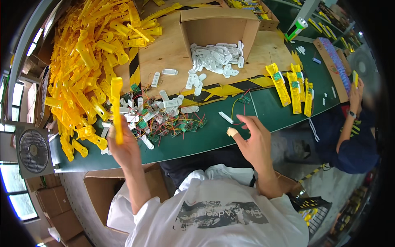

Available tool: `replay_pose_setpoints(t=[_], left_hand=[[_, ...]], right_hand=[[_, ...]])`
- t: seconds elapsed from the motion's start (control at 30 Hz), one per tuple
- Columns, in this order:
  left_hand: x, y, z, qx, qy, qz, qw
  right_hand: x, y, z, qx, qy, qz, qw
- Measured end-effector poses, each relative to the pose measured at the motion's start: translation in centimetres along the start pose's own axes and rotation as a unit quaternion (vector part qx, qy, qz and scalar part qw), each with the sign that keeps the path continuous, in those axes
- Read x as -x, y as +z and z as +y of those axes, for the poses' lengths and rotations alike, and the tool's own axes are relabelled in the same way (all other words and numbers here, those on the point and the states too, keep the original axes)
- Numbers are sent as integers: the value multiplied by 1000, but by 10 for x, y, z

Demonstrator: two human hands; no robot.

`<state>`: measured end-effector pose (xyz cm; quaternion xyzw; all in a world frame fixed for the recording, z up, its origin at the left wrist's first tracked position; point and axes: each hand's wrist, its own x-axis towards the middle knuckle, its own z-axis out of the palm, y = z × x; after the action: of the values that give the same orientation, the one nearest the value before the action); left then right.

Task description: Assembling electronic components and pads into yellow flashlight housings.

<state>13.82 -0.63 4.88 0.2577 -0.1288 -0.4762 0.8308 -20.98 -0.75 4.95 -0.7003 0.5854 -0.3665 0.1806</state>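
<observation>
My left hand is closed round the lower end of a long yellow plastic housing, held upright above the table's left part. My right hand hovers over the front edge with thumb and fingers apart and nothing between them; a pale covering wraps the thumb tip. Just beyond those fingertips lies a small white plastic piece, wired in red and yellow to a green circuit board. Between my hands spreads a tangled pile of wired boards mixed with white oval pieces.
A big heap of yellow housings covers the left side. White pieces spill from a cardboard box at the back. Several yellow housings with boards lie right. A co-worker's hand holds a yellow part at far right. A fan stands left.
</observation>
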Motion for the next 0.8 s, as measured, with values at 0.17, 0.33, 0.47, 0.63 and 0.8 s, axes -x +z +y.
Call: replay_pose_setpoints(t=[0.17, 0.33, 0.47, 0.63, 0.8], left_hand=[[108, 12, -58, 122, -195, 86, 969], [145, 14, -86, 14, -312, -44, 949], [128, 32, -96, -291, -131, -95, 943], [107, 39, -83, -434, 85, -133, 887], [87, 46, -93, -501, 206, -188, 819]], right_hand=[[1, 48, 35, 10, -14, -33, 999], [9, 59, 50, -446, 81, -25, 891], [15, 57, 50, -516, 109, -39, 849], [1, 55, 39, -536, 97, 84, 834], [-1, 38, 18, -534, 40, 92, 839]])
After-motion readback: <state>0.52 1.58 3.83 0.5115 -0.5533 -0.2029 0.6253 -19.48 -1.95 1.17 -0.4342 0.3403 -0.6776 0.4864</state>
